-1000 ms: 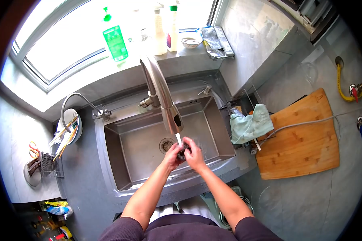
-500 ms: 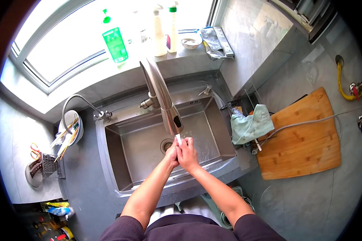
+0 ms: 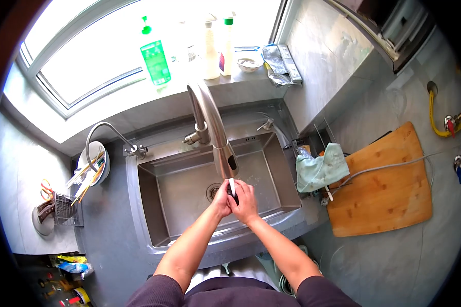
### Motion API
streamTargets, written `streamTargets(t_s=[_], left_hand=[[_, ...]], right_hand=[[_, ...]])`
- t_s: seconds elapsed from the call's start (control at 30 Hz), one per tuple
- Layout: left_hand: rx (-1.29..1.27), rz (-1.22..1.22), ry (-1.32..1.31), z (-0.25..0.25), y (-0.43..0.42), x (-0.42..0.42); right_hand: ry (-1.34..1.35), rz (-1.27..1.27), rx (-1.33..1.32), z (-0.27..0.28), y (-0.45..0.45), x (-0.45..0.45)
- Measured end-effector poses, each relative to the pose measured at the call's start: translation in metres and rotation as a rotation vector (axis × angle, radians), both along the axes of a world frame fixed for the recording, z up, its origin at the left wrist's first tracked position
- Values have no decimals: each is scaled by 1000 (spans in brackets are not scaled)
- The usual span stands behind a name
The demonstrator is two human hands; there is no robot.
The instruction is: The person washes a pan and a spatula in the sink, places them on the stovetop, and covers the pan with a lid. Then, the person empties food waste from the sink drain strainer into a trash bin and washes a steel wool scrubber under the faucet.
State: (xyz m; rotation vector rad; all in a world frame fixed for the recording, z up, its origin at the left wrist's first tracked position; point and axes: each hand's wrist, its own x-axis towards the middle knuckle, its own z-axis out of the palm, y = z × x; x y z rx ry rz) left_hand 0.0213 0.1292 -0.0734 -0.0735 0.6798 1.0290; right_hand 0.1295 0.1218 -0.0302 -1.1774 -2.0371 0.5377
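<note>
A stainless steel faucet (image 3: 222, 148) arches over the sink (image 3: 184, 204), and a white stream of water (image 3: 232, 185) runs from its spout. Directly beneath, my left hand (image 3: 222, 202) and my right hand (image 3: 245, 203) are held together with curled fingers, above the front part of the basin. Between them shows a small dark patch (image 3: 234, 197), perhaps a small object; its kind is hidden by the fingers. The round drain (image 3: 213, 192) lies just left of my left hand.
Left of the sink are a thin curved tap (image 3: 89, 138) and a white bowl with chopsticks (image 3: 101, 169). To the right, a pale green cloth (image 3: 322, 166) hangs beside a wooden cutting board (image 3: 384, 187). A green soap bottle (image 3: 156, 64) and spray bottles (image 3: 210, 51) stand on the sill.
My hands have parted slightly at the top, and a dark patch now shows between them under the stream. The whole view has shifted a little.
</note>
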Motion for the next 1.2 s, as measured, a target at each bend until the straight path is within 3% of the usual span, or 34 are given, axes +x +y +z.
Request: streamTargets(t_s=[0.03,0.07,0.17,0.27,0.3,0.33,0.4,0.47,0.57,0.63,0.77,0.93,1.1,1.2], left_hand=[[-63,14,7,-2,0,3],[-150,55,28,-6,1,9],[-36,119,221,-26,-9,15],[-119,87,527,-21,-21,-4],[-112,185,697,-63,-22,-11],[-121,279,720,-50,-27,-23],[-243,186,637,-6,-39,-58],[-268,211,659,-23,-48,-91],[-257,279,664,-19,-52,-130],[-207,331,665,-6,-54,-147],[-166,397,647,26,-57,-175],[-66,383,606,25,-60,-193],[-58,400,584,37,-53,-194],[-27,398,565,37,-46,-195]], right_hand=[[-39,-32,97,7,0,1],[-1,-43,13,0,1,2],[93,-110,-272,-18,0,-2],[243,-118,-561,-36,6,-20],[317,-116,-733,-61,10,-27],[284,-57,-653,-66,10,-37],[224,57,-486,-73,12,-61],[63,-50,-364,-51,8,-94],[603,52,-906,-61,37,-137],[905,0,-1267,-37,52,-161],[1219,29,-1581,-35,95,-204],[1732,122,-1673,-24,126,-218],[1963,354,-1564,-43,124,-200],[1741,226,-1562,-26,114,-184]])
